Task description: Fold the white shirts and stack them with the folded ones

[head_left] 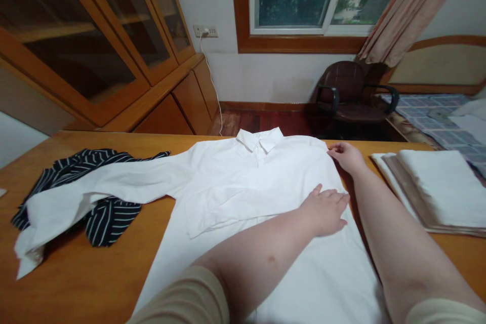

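Observation:
A white collared shirt [258, 182] lies spread over the wooden table, collar at the far edge. One sleeve stretches out to the left; the other is folded across the chest. My left hand [324, 208] rests flat on the shirt's right side, fingers spread over the fabric. At the right shoulder edge, my right hand [346, 156] is closed, its thumb and fingertips pinching the cloth. Beneath the outstretched sleeve lies a black garment with white stripes [114, 223], crumpled and partly covered.
To the right sits a stack of folded white and beige cloths [440, 187] on the wooden table [152, 258]. Beyond the table stand a brown armchair [345, 86], a bed [436, 111] and a glass-doored cabinet [152, 96]. A white cord [212, 76] hangs from the wall socket.

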The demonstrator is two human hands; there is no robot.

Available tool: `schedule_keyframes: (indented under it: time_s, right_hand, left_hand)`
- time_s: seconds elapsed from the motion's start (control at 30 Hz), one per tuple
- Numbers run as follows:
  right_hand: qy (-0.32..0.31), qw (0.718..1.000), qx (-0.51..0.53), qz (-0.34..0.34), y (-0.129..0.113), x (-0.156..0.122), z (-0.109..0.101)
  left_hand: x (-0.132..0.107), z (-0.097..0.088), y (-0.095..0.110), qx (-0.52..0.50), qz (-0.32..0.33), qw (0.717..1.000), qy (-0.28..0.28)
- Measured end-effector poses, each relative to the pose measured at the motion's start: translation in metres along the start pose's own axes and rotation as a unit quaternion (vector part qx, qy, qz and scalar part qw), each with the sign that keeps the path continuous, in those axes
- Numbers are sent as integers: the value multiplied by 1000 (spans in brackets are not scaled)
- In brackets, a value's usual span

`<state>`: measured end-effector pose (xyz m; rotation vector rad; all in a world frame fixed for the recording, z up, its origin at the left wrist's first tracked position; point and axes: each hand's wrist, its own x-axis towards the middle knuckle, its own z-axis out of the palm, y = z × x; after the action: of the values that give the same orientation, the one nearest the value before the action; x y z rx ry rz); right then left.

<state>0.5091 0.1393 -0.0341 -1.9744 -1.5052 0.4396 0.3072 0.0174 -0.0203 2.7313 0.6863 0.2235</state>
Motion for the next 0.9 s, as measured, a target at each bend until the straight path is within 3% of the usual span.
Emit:
schedule_keyframes:
  time_s: [0.2, 0.4, 0.53, 0.67, 0.9]
  right_hand:
    - [12, 1000, -5, 2, 2, 1, 2]
    - [25, 1000, 3, 1, 1, -1, 3]
    - [31, 992, 124, 8, 2, -2, 6]
    - [21, 958, 284, 38, 2, -4, 5]
    - [-31, 938, 346, -11, 1, -32, -1]
  left_hand:
    - [0, 4, 1, 19, -27, 999, 28]
    - [3, 4, -5, -6, -30, 999, -11]
    - [5, 3, -8, -24, -35, 999, -14]
    - [6, 4, -7, -13, -45, 999, 4]
    - [3, 1, -6, 11, -45, 999, 5]
